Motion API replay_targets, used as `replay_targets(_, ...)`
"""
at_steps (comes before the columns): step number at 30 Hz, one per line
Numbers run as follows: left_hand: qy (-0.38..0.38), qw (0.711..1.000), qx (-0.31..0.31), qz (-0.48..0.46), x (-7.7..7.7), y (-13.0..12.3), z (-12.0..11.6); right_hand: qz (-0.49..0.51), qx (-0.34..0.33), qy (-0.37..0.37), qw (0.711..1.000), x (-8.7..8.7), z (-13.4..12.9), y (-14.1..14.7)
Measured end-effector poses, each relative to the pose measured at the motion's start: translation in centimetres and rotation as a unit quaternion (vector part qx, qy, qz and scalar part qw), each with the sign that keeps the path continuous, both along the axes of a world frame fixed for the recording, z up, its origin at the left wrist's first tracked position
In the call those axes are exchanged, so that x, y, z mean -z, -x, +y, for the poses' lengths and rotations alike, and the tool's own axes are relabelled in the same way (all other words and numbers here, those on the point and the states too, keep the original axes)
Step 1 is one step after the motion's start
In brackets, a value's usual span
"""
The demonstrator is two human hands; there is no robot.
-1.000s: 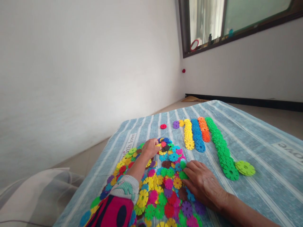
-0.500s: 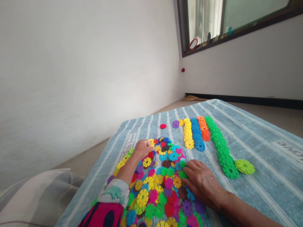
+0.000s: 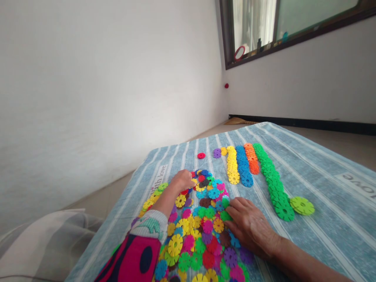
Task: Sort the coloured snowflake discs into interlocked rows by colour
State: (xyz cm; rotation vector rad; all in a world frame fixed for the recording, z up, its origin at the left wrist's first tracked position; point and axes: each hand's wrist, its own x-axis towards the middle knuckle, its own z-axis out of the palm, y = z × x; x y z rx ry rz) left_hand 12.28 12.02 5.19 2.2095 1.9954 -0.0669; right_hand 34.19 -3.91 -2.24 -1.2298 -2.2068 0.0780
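Hands both lie on a loose heap of multicoloured plastic snowflake discs (image 3: 197, 229), which sits straight ahead of the person, its long axis running away from the body. Left hand (image 3: 183, 181) is at the heap's far end, curled with the back upward and the fingers (image 3: 190, 181) bent down among the discs; the fingertips are hidden, so a pinch cannot be confirmed. Right hand (image 3: 251, 227) lies nearly flat along the heap's right edge, fingers (image 3: 236, 207) slightly spread, touching green discs (image 3: 225, 216). The left forearm, in a patterned sleeve (image 3: 149, 225), passes over the heap's left side; the left hand is nearer the far end, the right nearer the middle. Beyond and right of the right hand run four long rows of discs: yellow (image 3: 232, 166), blue (image 3: 243, 168), orange (image 3: 252, 160) and green (image 3: 273, 184). A lime-green disc (image 3: 302, 205) touches the green row's near end. Ahead of the left hand lie a lone red disc (image 3: 201, 155) and a purple disc (image 3: 216, 153). Under everything is a blue striped cover (image 3: 329, 203).
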Motion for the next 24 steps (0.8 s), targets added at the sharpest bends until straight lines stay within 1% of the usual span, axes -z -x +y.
replay_targets(3,0.011,1.000,-0.005,0.007,-0.1,-0.3,0.1,-0.001,0.000,0.001,1.000,0.0,0.0,0.0)
replay_targets(7,0.041,0.999,-0.021,-0.007,0.0,-0.4,0.2,0.000,0.001,-0.004,1.000,0.0,0.0,0.0)
replay_targets(9,0.044,0.999,-0.026,-0.013,0.1,-0.4,0.3,-0.001,0.002,-0.002,1.000,0.0,0.0,0.0)
replay_targets(17,-0.024,1.000,-0.003,-0.018,0.3,-0.1,0.2,-0.008,0.005,0.013,1.000,-0.3,-0.1,0.1)
replay_targets(21,-0.052,0.998,0.012,-0.033,-0.4,-0.6,0.3,-0.004,0.015,0.011,1.000,-0.3,0.1,0.3)
replay_targets(24,-0.078,0.995,0.028,-0.047,-1.1,-2.0,1.0,0.000,0.023,0.009,1.000,-0.2,0.3,0.5)
